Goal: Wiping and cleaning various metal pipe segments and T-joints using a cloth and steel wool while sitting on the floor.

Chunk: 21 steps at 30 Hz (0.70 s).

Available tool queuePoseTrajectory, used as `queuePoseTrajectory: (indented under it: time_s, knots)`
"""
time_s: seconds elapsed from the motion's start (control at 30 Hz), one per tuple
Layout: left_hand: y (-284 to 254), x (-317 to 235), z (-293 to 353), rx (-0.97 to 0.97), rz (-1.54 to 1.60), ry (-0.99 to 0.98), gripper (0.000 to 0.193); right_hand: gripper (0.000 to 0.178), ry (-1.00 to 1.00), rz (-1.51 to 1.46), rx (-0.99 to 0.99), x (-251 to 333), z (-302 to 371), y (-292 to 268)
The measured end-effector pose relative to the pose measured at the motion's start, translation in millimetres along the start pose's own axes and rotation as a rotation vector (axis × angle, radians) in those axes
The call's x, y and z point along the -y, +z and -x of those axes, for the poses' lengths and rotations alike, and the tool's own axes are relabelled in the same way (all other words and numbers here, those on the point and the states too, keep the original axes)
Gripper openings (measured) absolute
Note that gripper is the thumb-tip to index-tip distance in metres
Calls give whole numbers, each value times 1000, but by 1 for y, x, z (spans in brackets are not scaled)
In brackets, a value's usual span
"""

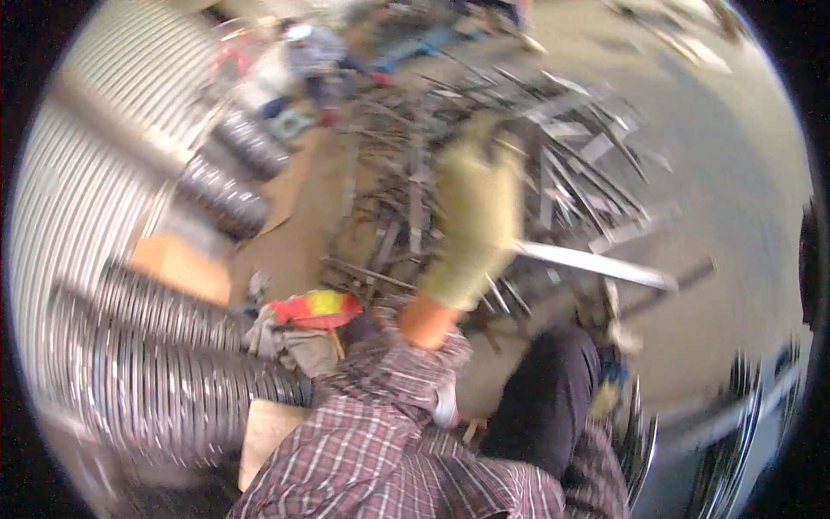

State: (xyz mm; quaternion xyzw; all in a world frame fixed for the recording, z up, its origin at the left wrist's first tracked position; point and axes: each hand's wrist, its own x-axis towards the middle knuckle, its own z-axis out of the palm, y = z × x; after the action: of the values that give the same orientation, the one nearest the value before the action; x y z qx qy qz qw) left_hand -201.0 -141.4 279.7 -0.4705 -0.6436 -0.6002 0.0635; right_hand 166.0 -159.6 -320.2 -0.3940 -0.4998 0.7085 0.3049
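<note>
My left hand (480, 195), in a pale yellow-green work glove, reaches out over a heap of metal strips and bars (571, 164) on the floor. Motion smears its fingertips, and a dark patch lies beside them, so I cannot make out whether they hold anything. A bright flat metal strip (596, 262) lies just right of the glove's wrist. At the lower right, past my plaid sleeve (596, 458), a blurred yellowish patch looks like the glove of my right hand (607, 400); its fingers are hidden.
Stacks of shiny ringed metal pieces (173, 381) stand at the left beside a cardboard box (183, 266). A red and yellow cloth (316, 310) lies near my left arm. Another person (320, 60) is at the far left. Dark upright metal pieces (743, 432) stand at the lower right.
</note>
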Motion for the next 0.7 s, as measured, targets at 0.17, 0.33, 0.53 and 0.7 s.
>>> queuePoseTrajectory:
  time_s: [0.17,0.33,0.53,0.7]
  knots:
    - [-26,-10,19,58,50,-84,16,30,-79,661,-687,45,50,56]
    - [-1,-8,9,51,65,-97,20,35,-122,223,-788,72,45,9]
    - [-4,-2,13,13,-52,-76,22,48,-621,243,-638,329,68,129]
    - [-11,-7,20,59,-78,-114,21,31,-841,284,-159,485,72,174]
